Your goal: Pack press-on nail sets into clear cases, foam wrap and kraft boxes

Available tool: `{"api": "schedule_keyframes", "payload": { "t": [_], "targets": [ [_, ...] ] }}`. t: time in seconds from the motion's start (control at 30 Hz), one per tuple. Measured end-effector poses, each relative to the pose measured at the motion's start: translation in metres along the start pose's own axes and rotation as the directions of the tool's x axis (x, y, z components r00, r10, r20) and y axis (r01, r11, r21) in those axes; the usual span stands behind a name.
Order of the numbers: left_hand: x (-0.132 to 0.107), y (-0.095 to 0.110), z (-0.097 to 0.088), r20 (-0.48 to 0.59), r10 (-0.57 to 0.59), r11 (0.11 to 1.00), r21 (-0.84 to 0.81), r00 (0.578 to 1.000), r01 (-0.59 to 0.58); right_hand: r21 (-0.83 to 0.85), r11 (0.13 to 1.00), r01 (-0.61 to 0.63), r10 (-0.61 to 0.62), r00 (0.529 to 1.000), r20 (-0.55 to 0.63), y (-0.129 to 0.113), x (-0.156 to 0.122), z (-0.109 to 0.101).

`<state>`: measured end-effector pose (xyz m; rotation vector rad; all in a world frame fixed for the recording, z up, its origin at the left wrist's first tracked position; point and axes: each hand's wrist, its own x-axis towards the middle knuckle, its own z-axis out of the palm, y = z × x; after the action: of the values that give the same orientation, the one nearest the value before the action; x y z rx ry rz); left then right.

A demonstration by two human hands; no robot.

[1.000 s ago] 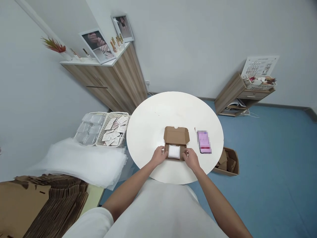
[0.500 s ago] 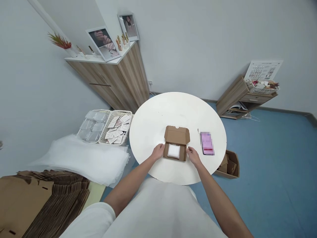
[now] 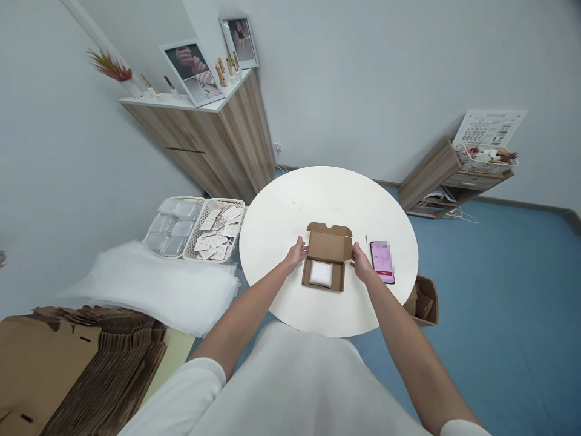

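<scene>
On the round white table stands a small brown cardboard box [image 3: 339,278] with its lid [image 3: 328,245] raised and tilted back. Inside lies a white wrapped packet [image 3: 321,274]. My left hand [image 3: 295,254] is at the left edge of the lid, fingers stretched and apart. On the other side, my right hand [image 3: 361,264] has its fingers extended along the lid's right side flap. Both hands are at or very close to the cardboard; whether they press on it cannot be made out.
A phone [image 3: 382,263] lies right of the box on the white table [image 3: 272,206]. Two white baskets [image 3: 219,230] of cards and clear packs stand left, near white sheets [image 3: 167,284] and stacked flat cardboard [image 3: 49,363]. A carton [image 3: 426,303] sits on the floor.
Both my hands have moved from the sides of the box's base up and away from me to the sides of the lid. The packet stays inside.
</scene>
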<state>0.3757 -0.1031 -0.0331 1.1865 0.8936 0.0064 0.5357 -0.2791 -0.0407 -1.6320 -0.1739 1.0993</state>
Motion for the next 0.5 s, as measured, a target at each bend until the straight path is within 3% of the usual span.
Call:
{"api": "schedule_keyframes", "payload": {
  "t": [0.23,0.37,0.5],
  "targets": [
    [-0.004,0.003,-0.002,0.029,0.092,0.995,-0.040,0.995,-0.091,-0.003,0.992,0.129,-0.129,0.991,0.039,-0.002,-0.013,-0.004],
    [-0.012,-0.007,-0.011,0.105,0.087,0.996,-0.008,0.991,-0.087,0.026,0.993,0.119,-0.119,0.992,0.032,0.012,-0.022,-0.008],
    [-0.021,-0.020,-0.023,0.176,0.049,0.999,0.014,0.983,-0.052,0.070,0.995,0.071,-0.078,0.991,0.105,0.025,-0.034,-0.011]
  ]
}}
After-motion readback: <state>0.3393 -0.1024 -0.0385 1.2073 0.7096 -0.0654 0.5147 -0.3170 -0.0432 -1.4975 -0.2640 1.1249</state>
